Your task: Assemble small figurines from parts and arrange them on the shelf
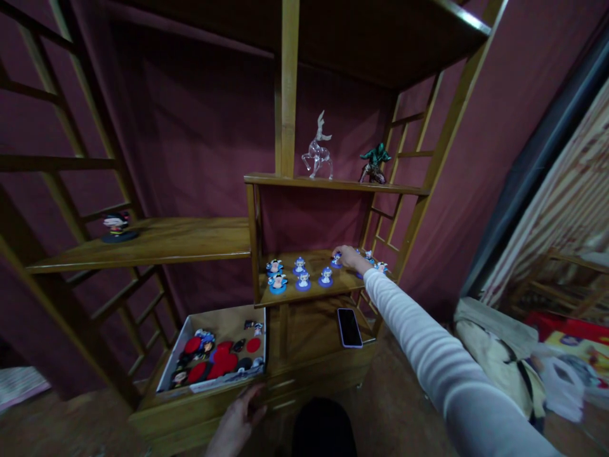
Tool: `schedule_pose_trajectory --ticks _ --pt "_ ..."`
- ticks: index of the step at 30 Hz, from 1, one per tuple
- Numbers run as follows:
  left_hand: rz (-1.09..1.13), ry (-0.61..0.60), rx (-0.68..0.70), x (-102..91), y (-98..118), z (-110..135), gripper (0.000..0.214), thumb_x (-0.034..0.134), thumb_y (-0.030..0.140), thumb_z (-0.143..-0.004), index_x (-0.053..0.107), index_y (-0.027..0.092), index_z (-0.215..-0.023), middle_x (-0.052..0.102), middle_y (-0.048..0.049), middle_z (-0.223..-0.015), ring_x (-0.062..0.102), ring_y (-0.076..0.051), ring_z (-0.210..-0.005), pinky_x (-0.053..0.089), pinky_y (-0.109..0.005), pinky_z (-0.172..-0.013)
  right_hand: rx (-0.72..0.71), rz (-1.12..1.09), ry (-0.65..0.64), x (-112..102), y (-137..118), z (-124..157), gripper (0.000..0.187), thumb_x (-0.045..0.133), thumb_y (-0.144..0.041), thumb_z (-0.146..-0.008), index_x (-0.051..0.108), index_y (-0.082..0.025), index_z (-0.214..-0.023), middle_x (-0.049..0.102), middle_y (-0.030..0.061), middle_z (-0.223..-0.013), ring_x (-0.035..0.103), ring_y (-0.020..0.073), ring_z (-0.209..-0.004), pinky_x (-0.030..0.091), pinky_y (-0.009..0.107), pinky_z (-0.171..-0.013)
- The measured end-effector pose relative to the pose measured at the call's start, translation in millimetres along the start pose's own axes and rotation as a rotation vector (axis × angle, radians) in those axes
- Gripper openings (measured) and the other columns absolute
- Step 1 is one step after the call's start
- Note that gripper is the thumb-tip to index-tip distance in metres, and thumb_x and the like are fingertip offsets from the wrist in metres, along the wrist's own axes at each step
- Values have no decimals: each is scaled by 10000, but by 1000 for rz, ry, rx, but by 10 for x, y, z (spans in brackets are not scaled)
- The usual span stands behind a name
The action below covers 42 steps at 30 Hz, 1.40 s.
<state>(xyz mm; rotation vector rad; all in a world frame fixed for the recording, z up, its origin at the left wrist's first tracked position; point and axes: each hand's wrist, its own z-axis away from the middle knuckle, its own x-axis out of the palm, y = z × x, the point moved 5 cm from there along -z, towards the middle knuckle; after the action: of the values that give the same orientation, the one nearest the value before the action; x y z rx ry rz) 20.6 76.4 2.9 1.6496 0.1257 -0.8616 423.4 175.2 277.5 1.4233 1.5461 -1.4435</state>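
My right hand (pixel 351 258) reaches onto the middle shelf, its fingers closed around a small purple-based figurine (pixel 336 259). Purple-based figurines (pixel 303 280) stand in the middle of that shelf, and blue-based figurines (pixel 277 283) are at its left end. More figurines (pixel 381 267) stand beyond my hand on the right, partly hidden by it. My left hand (pixel 239 420) hangs low in front of the cabinet, empty, with loosely bent fingers apart. Just above it is an open cardboard box (pixel 164 374) holding several figurines and red round bases.
A phone (pixel 349 328) lies on the lower surface. On the upper shelf stand a clear deer figure (pixel 318 152) and a dark green figure (pixel 375 164). One figurine (pixel 117 226) sits on the left shelf. A pale bag (pixel 495 355) is on the right.
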Motion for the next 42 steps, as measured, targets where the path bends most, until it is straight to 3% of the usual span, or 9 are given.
schedule_pose_trajectory --ticks 6,17,22,26,31,35,38,40,42 --pt "-72 -19 -8 2 -10 12 401 523 333 -706 621 200 -1070 642 -59 -1115 555 -228 -1076 439 -331 -913 11 81 -64 -25 -28 -12 371 620 -31 -606 673 -199 -932 685 49 -914 619 166 -829 426 188 -676" --pt "-94 0 -4 7 -111 23 388 522 347 -714 631 181 -1048 646 -88 -1103 578 -236 -1044 418 -342 -936 23 166 -126 -63 -70 28 368 600 -45 -644 660 -195 -976 676 71 -987 614 183 -908 428 200 -722" --pt "-101 -13 -27 21 -153 22 387 515 362 -723 633 179 -1043 661 -91 -1066 582 -252 -1034 432 -355 -911 18 162 -138 -85 -86 48 369 636 -139 -676 633 -205 -1040 664 65 -1033 608 184 -931 435 216 -758" --pt "-95 -30 -25 33 -194 1 377 516 343 -727 628 184 -1050 658 -86 -1077 578 -242 -1041 420 -352 -925 1 72 -99 -221 -43 10 405 648 -213 -692 605 -198 -1095 654 71 -1060 603 178 -934 440 226 -777" --pt "-93 -35 -31 7 -225 6 380 508 339 -732 626 170 -1052 644 -89 -1111 568 -228 -1065 396 -343 -957 -25 -147 36 -498 41 56 311 568 -200 -748 625 -185 -1054 681 54 -949 612 140 -811 452 225 -730" --pt "-52 -17 -49 -77 -164 39 376 515 360 -724 632 186 -1036 647 -73 -1109 567 -223 -1067 402 -333 -957 -64 -287 111 -592 29 311 271 556 -202 -748 642 -166 -1002 688 46 -836 607 135 -734 460 245 -706" --pt "-27 17 -43 -156 -152 42 375 523 368 -709 638 184 -1015 657 -74 -1086 580 -227 -1045 418 -335 -939 -96 -454 208 -568 -31 680 252 552 -255 -756 646 -183 -979 686 48 -867 612 147 -771 468 265 -722" --pt "16 47 -37 -214 -165 35 385 529 378 -701 637 177 -1011 663 -80 -1067 598 -229 -1007 437 -340 -912 -109 -553 277 -458 -96 1012 249 561 -308 -756 649 -200 -962 684 44 -879 610 155 -806 466 286 -763" --pt "83 101 -45 -297 -164 42 391 545 384 -685 639 167 -996 674 -86 -1031 617 -232 -953 459 -347 -872 -118 -682 236 -193 -198 1374 269 548 -362 -766 645 -208 -964 681 46 -899 609 159 -808 472 295 -760"
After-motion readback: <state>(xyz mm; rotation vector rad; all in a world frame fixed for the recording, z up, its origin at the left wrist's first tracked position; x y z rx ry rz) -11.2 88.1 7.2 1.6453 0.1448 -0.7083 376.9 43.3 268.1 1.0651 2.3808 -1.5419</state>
